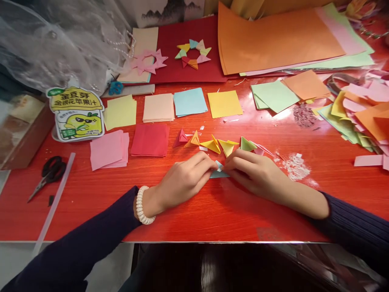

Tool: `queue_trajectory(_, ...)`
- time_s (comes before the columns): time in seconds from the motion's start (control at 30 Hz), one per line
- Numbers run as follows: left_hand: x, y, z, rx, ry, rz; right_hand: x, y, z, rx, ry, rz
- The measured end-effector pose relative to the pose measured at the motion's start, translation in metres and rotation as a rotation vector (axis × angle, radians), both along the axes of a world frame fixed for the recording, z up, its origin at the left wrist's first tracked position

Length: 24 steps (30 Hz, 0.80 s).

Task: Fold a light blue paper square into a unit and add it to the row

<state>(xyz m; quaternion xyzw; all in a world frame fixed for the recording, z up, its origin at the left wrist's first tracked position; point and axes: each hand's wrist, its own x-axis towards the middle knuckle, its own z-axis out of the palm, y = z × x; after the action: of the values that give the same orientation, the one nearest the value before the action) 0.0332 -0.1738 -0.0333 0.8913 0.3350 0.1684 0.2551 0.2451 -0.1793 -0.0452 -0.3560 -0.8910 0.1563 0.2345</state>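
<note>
My left hand (188, 177) and my right hand (258, 172) meet over a small piece of light blue paper (219, 174) on the red table (194, 219). The fingers of each hand are pressed together on one side of the paper, partly hiding it. Just beyond them is a row of small folded pieces, among them a red one (181, 138), an orange one (193, 140), a yellow one (212, 144) and a green one (246, 144). My right fingers are close to the green piece.
Square paper stacks, including red (150, 140) and blue (190, 101), lie behind and left. Black scissors (50, 174) are at the far left, near a juice package (79, 115). Paper scraps (367, 113) pile up at right. A folded multicoloured ring (193, 54) lies at the back.
</note>
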Motion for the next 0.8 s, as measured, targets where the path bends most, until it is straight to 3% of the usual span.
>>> queue_trajectory(0.3,-0.0061,0.0022,-0.0049,0.03,-0.042,-0.094,0.0031,-0.001,0.0018,-0.039,0.061,0.04)
queue_trajectory(0.6,-0.0044,-0.0022,-0.0038,0.159,0.032,-0.025,0.0059,-0.0023,-0.0028,0.041,0.026,0.083)
queue_trajectory(0.8,-0.0038,-0.0067,-0.0016,0.24,0.09,-0.03,0.0046,-0.0045,0.0006,-0.044,0.052,0.039)
